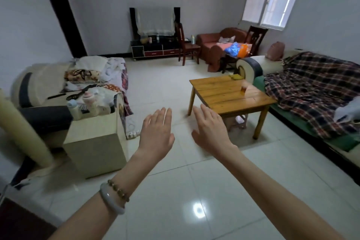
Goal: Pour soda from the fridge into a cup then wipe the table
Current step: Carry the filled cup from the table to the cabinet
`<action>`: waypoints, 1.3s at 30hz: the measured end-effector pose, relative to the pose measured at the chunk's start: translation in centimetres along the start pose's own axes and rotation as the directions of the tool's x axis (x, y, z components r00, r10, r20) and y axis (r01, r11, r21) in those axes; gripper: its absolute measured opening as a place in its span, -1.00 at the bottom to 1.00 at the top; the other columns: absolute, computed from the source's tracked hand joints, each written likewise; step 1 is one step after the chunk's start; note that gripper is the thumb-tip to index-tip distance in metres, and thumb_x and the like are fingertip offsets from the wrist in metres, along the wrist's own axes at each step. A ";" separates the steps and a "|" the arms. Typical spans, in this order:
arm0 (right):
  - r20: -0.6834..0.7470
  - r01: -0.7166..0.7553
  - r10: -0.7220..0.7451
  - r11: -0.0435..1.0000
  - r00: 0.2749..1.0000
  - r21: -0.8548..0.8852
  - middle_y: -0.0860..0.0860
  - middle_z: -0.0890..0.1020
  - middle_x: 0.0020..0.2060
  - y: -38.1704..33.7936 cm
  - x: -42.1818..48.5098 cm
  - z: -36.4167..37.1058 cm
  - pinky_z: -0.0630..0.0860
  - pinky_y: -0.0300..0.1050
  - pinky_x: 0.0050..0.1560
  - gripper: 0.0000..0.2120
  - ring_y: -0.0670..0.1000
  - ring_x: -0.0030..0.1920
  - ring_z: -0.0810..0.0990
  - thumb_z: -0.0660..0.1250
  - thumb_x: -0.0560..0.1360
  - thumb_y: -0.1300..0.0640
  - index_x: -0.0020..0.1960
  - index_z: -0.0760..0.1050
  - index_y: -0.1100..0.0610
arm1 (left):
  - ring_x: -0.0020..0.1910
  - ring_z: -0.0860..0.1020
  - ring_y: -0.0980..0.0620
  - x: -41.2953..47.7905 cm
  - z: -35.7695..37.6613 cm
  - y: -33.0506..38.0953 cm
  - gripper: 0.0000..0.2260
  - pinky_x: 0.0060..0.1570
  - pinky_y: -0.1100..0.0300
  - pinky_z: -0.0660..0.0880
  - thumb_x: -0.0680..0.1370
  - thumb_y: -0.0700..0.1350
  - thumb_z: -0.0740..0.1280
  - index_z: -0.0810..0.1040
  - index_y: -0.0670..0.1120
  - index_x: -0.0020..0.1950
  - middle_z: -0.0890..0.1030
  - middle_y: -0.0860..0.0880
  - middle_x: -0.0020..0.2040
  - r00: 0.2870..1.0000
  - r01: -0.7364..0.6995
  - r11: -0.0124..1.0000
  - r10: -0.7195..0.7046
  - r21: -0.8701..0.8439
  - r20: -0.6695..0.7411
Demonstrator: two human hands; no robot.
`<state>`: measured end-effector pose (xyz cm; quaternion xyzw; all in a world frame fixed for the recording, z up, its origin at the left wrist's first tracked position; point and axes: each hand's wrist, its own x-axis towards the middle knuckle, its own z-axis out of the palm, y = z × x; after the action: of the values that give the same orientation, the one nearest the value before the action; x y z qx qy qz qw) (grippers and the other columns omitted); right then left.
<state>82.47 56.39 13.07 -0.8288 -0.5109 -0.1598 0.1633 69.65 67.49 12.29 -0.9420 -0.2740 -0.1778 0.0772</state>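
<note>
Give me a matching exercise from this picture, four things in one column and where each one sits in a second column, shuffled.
Things:
1. cup
2. cloth
3. plaid blanket
4. bangle

Places:
A. on the left wrist
B. spread over the sofa
C. at the far corner of the table
D. upright on the table, toward its sofa side

Pairs: 1-D, 2-C, 3-B, 4-A
</note>
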 end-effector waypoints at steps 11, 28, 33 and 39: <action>-0.111 -0.100 0.090 0.991 0.990 -0.089 0.26 0.46 0.30 16.8 -1.1 -2.0 0.36 0.16 0.30 -0.46 0.23 0.30 0.44 0.28 0.48 -0.02 0.38 0.34 0.22 | 0.33 0.42 -0.19 8.2 2.5 13.9 -0.31 0.24 -0.10 0.39 0.43 0.04 0.41 0.27 -0.23 0.44 0.40 -0.22 0.38 0.993 -0.094 0.989 0.086 -0.112 -0.075; -0.098 -0.213 0.205 0.974 0.974 -0.073 0.23 0.27 0.43 43.4 3.9 -4.1 0.19 0.08 0.41 -0.43 0.17 0.44 0.24 0.20 0.54 0.02 0.47 0.19 0.21 | 0.50 0.11 -0.07 27.3 8.0 34.6 -0.38 0.45 0.00 0.02 0.59 0.10 0.12 -0.03 -0.15 0.53 0.14 -0.13 0.52 0.983 -0.175 0.982 0.171 -0.068 -0.070; -0.056 -0.235 0.230 0.968 0.971 -0.093 0.18 0.21 0.47 50.1 5.7 -3.5 0.15 0.02 0.43 -0.42 0.13 0.46 0.19 0.15 0.56 0.00 0.50 0.10 0.18 | 0.51 0.09 -0.05 32.3 11.5 39.1 -0.39 0.45 0.00 0.02 0.60 0.12 0.10 -0.03 -0.13 0.54 0.12 -0.11 0.53 0.987 -0.160 0.985 0.158 -0.070 -0.031; -0.028 -0.306 0.305 0.942 0.952 -0.139 0.18 0.18 0.48 59.2 10.1 -1.2 0.14 0.02 0.42 -0.42 0.13 0.46 0.16 0.14 0.55 0.03 0.50 0.07 0.18 | 0.50 0.11 -0.06 40.5 16.3 44.8 -0.39 0.46 0.00 0.04 0.60 0.12 0.08 -0.02 -0.15 0.54 0.13 -0.12 0.53 0.983 -0.183 0.980 0.181 -0.076 -0.028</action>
<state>139.90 38.70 12.17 -0.9069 -0.3632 -0.1708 0.1285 130.67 53.73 10.39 -0.9635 -0.1786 -0.1906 0.0589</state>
